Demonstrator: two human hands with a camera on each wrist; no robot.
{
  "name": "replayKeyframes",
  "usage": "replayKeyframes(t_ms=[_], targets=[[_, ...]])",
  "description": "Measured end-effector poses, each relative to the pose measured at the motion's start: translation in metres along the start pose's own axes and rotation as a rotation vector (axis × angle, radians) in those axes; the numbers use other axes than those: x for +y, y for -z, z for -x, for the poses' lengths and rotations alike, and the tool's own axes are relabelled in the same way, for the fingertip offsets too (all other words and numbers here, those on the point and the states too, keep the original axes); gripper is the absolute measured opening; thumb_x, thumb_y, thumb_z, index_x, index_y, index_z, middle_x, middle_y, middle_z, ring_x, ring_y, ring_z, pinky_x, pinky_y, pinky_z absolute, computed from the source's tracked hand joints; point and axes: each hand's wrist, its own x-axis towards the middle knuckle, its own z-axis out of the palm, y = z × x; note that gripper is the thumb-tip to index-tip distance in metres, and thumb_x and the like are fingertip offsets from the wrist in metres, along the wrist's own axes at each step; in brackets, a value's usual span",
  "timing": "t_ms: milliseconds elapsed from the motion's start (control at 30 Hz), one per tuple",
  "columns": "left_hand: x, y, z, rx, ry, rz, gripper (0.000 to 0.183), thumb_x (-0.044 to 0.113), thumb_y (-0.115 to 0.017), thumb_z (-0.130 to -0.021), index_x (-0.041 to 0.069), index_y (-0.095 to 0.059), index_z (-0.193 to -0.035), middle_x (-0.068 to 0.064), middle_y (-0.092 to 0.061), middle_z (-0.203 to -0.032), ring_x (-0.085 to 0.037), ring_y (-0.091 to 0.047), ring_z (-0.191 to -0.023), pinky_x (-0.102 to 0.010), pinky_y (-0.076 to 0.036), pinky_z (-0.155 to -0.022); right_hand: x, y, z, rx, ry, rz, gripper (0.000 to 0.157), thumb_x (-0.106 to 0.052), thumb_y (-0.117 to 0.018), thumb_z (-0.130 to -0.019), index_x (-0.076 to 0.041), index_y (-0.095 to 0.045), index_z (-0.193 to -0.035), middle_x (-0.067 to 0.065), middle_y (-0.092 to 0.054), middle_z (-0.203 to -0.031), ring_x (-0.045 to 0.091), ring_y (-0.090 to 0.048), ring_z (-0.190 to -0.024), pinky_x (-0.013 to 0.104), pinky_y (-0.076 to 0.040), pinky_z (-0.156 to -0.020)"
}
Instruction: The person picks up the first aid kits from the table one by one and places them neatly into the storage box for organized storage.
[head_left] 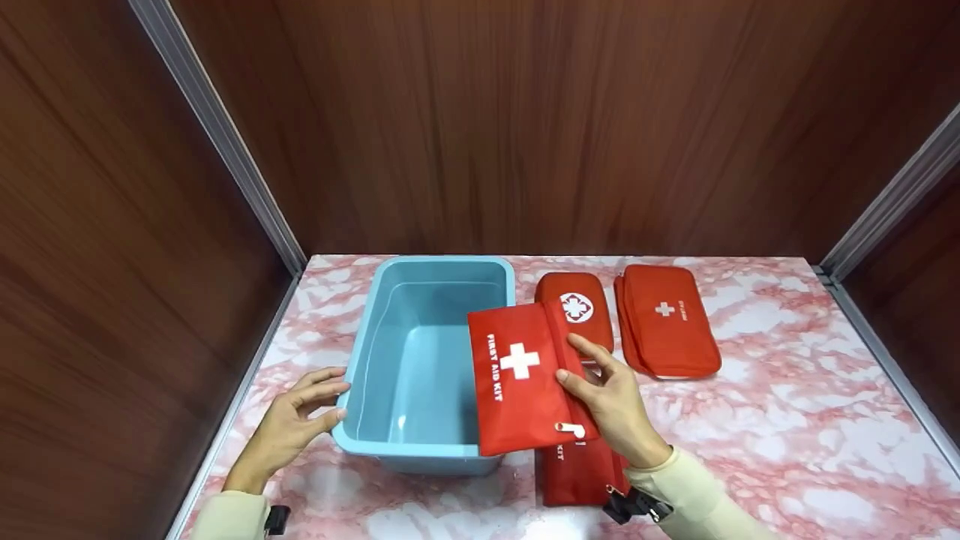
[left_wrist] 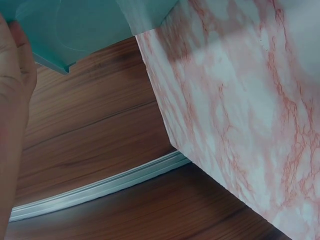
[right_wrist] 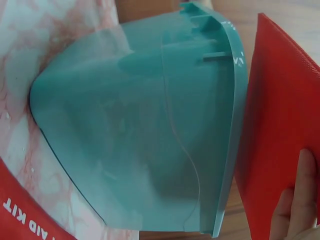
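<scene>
A flat red first aid pouch (head_left: 525, 397) with a white cross is pinched along its right edge by my right hand (head_left: 619, 405). The pouch is held up and tilted, overlapping the right rim of a blue plastic bin (head_left: 420, 450) in the head view. In the right wrist view the pouch (right_wrist: 280, 125) stands beside the bin's rim, with fingers (right_wrist: 302, 195) against its back. My left hand (head_left: 292, 420) is at the bin's left rim, fingertips and thumb right at the edge. The inside of the bin shows only its bare blue floor (head_left: 435, 375).
Behind the held pouch lies a red hard case (head_left: 559, 289) with a round white emblem. Right of it is a larger red zip case (head_left: 667, 330). Another red pouch (head_left: 577, 480) lies at the front, partly covered. Wooden walls (head_left: 487, 135) enclose the marbled table (head_left: 780, 420).
</scene>
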Motion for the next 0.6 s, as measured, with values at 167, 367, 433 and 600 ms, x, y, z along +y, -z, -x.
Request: replayKeyframes(t_ms=[167,367,433,600], targets=[[0.0,0.0,0.0,0.011,-0.014,0.006,0.034,-0.016,-0.069,-0.084,-0.017,-0.063,-0.117,-0.034,-0.048,-0.135,-0.014,-0.064,-0.106,-0.021,-0.055,-0.08,0.001,-0.008,-0.001,-0.009,-0.014,-0.018,0.057,0.012,-0.066,-0.088,0.004,-0.049,-0.143,0.02,-0.062,-0.111,0.021,-0.07,-0.09,0.036,-0.06,-0.073],[0.001,-0.001,0.0,0.011,0.0,0.001,0.034,-0.015,-0.069,-0.085,-0.016,-0.064,-0.118,-0.032,-0.048,-0.136,-0.014,-0.064,-0.106,-0.022,-0.055,-0.078,0.0,-0.018,-0.001,-0.019,-0.033,-0.045,0.056,0.011,-0.066,-0.089,0.004,-0.049,-0.143,0.022,-0.06,-0.115,0.021,-0.069,-0.094,0.036,-0.06,-0.076],[0.001,-0.001,0.0,0.01,0.003,-0.003,0.034,-0.014,-0.069,-0.085,-0.015,-0.064,-0.119,-0.031,-0.048,-0.136,-0.013,-0.063,-0.106,-0.022,-0.055,-0.078,-0.001,-0.021,-0.001,-0.026,-0.043,-0.054,0.056,0.01,-0.066,-0.09,0.004,-0.049,-0.143,0.023,-0.06,-0.116,0.021,-0.069,-0.094,0.036,-0.06,-0.076],[0.001,-0.001,0.0,0.007,-0.006,-0.005,0.034,-0.014,-0.069,-0.085,-0.015,-0.064,-0.119,-0.031,-0.048,-0.136,-0.014,-0.063,-0.106,-0.022,-0.055,-0.078,-0.001,-0.026,-0.004,-0.039,-0.057,-0.056,0.058,0.008,-0.067,-0.089,0.002,-0.049,-0.144,0.023,-0.063,-0.116,0.024,-0.071,-0.092,0.038,-0.06,-0.076]])
